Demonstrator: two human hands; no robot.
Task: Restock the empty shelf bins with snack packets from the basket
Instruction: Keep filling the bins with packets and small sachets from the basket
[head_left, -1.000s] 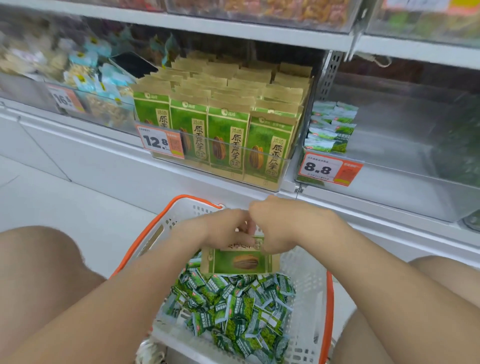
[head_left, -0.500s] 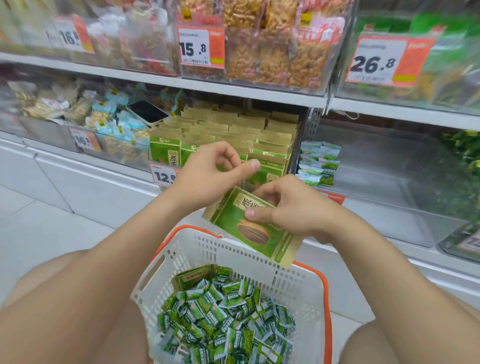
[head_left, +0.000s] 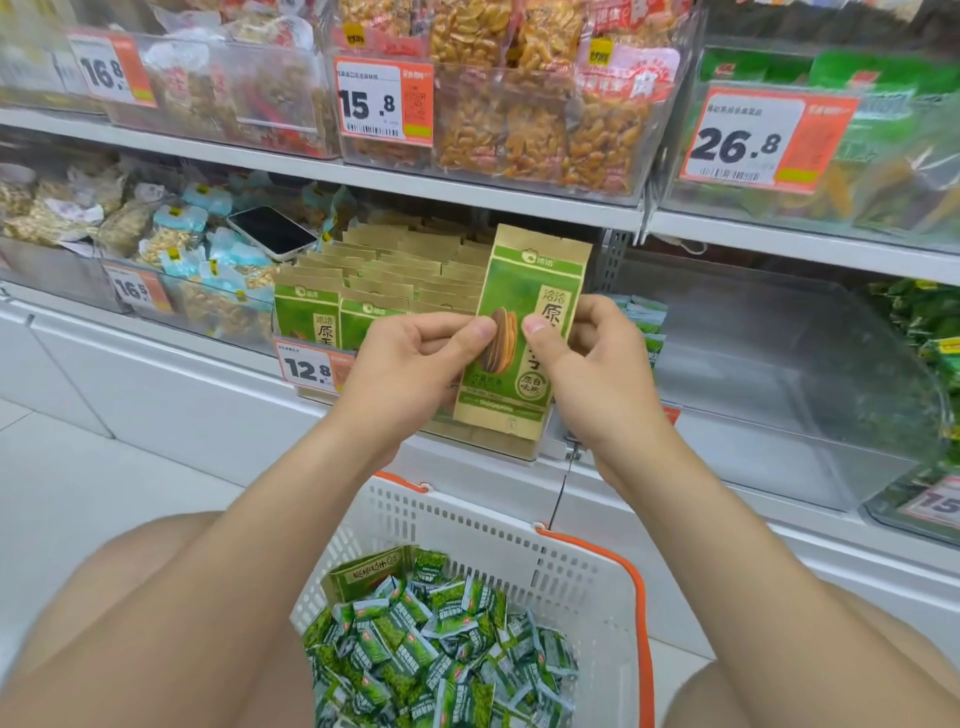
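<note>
Clear bin on lower shelf, few small green sachets at its left end. White orange-rimmed basket low between knees, heaped with same sachets. Stocked bin of green-tan packets just left of clear bin. Left hand and right hand raised before it, thumbs and curled fingers pinching one snack packet upright by side edges. Phone atop bags at left.

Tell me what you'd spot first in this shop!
A tall green seed packet, pinched upright between the left hand and right hand, right in the middle. Below sits a white basket heaped with small green packets; a nearly empty clear bin waits on the right.
</note>
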